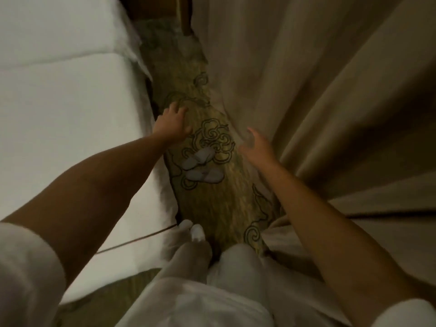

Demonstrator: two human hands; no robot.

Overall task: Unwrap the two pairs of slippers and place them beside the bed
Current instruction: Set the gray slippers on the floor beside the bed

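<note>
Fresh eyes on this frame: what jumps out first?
Two bare arms reach forward, the left hand by the bed's edge and the right hand near the curtain, both empty. Between them, white slippers lie on the patterned carpet beside the white bed.

Head view: worn on the person's head, looking steeply down and forward.
Faces: carpet strip running toward 12 o'clock.
Nearness: forearms close.
Shared: single view only.
</note>
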